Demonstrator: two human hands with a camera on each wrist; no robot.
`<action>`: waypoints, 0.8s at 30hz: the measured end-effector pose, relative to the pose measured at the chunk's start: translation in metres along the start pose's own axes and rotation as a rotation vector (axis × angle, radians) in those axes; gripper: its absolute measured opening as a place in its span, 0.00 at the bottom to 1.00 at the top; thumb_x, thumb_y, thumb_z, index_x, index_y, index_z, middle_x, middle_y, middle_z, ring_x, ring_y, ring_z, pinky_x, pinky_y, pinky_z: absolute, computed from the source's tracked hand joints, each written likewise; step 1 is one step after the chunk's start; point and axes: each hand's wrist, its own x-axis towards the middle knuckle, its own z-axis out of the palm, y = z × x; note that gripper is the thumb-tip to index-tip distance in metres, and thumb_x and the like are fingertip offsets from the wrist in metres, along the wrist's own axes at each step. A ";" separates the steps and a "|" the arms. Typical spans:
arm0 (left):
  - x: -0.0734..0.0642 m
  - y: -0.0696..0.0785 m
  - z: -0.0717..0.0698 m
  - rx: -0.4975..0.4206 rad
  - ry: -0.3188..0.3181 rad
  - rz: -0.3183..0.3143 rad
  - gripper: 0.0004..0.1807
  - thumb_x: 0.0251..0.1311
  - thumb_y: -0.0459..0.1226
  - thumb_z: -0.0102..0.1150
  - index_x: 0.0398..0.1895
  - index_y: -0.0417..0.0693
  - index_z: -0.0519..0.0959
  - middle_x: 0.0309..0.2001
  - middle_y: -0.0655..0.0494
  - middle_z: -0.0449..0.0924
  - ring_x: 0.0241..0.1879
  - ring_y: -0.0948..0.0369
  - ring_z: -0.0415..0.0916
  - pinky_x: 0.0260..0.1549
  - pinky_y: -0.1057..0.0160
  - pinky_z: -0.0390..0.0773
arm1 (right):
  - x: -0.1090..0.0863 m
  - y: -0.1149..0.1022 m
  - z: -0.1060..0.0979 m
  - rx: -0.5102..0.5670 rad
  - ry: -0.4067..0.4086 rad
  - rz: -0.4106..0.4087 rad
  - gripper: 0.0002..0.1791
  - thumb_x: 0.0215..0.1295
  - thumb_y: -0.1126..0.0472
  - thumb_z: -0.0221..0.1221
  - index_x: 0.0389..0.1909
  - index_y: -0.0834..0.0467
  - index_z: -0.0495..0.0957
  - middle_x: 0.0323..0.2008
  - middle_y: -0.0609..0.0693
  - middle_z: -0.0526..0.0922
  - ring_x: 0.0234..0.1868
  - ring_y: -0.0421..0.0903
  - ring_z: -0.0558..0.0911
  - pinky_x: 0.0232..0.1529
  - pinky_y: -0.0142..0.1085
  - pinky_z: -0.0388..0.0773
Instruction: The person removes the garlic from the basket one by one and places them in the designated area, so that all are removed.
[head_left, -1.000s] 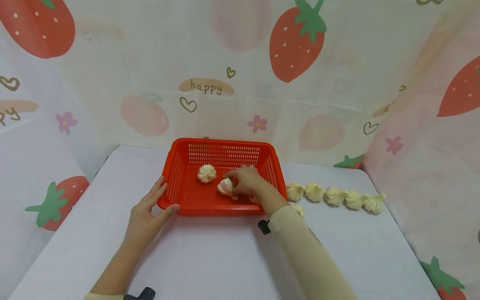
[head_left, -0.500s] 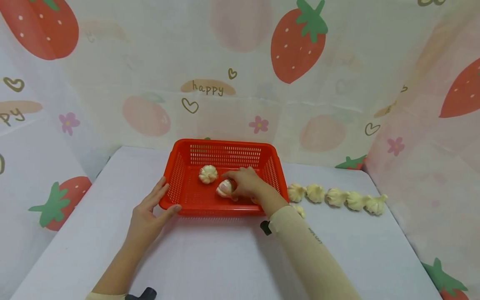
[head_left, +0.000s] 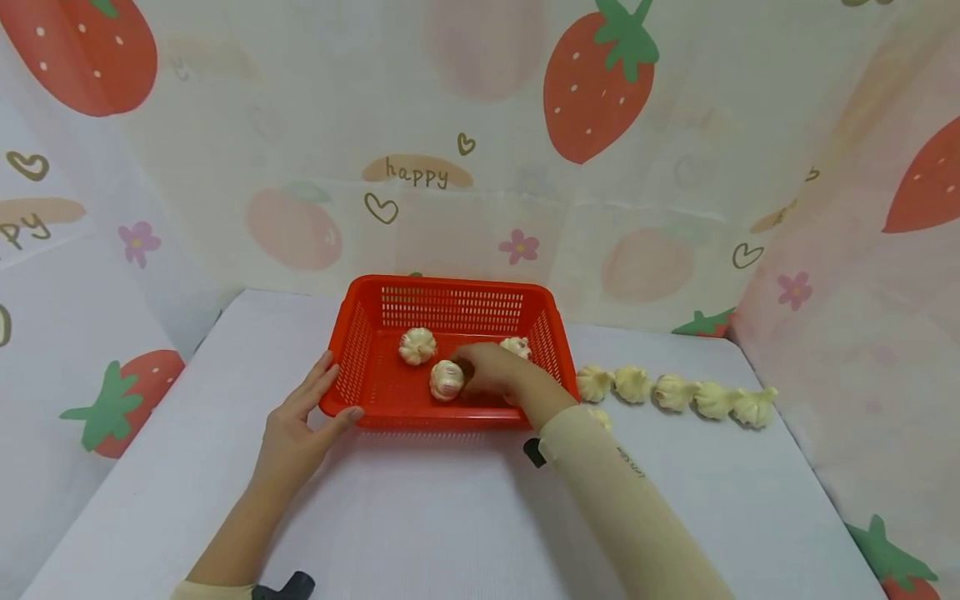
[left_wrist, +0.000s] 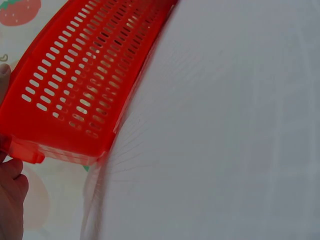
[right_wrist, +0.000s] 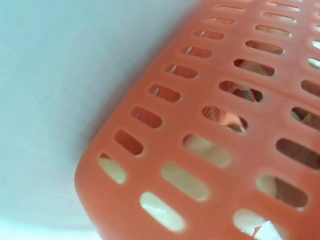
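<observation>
A red plastic basket (head_left: 450, 412) with slotted walls stands on the white table. My left hand (head_left: 296, 429) holds its near left corner, thumb at the front rim and fingers along the left side; in the left wrist view, fingers (left_wrist: 12, 195) curl by the rim. My right hand (head_left: 491, 371) is down inside the basket, gripping a garlic bulb (head_left: 447, 380) from its right side; the fingertips are partly hidden. Another garlic bulb (head_left: 417, 346) lies farther back to the left, and a third bulb (head_left: 516, 347) shows behind the right hand.
Several garlic bulbs (head_left: 674, 392) form a row on the table right of the basket. One more bulb (head_left: 600, 417) lies nearer, partly hidden by the right forearm. A strawberry-print cloth (head_left: 480, 225) hangs behind the table. The slotted basket wall (right_wrist: 200, 115) fills much of the right wrist view.
The garlic bulb at my right hand has turned and shifted slightly left in the basket. My right hand has moved lower, uncovering a bulb behind it. The left hand stays at the corner.
</observation>
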 end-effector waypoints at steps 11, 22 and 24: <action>0.000 0.003 -0.001 -0.002 0.001 0.003 0.43 0.57 0.46 0.76 0.75 0.48 0.69 0.77 0.59 0.63 0.76 0.55 0.62 0.61 0.86 0.59 | -0.003 0.001 -0.002 0.051 -0.010 0.035 0.09 0.61 0.66 0.71 0.40 0.51 0.85 0.37 0.49 0.82 0.43 0.48 0.77 0.45 0.37 0.77; 0.001 0.000 0.001 0.015 -0.001 -0.003 0.43 0.57 0.47 0.76 0.75 0.49 0.69 0.78 0.60 0.63 0.76 0.55 0.62 0.60 0.86 0.59 | -0.004 -0.001 -0.007 0.146 0.057 0.038 0.05 0.65 0.63 0.69 0.39 0.49 0.87 0.42 0.46 0.85 0.46 0.48 0.78 0.53 0.39 0.79; 0.001 0.000 0.001 0.012 -0.001 -0.003 0.43 0.57 0.47 0.76 0.75 0.49 0.69 0.78 0.61 0.63 0.76 0.55 0.62 0.60 0.86 0.59 | -0.005 -0.002 -0.010 0.146 0.079 0.023 0.04 0.66 0.61 0.69 0.39 0.48 0.87 0.42 0.44 0.85 0.47 0.47 0.78 0.55 0.39 0.80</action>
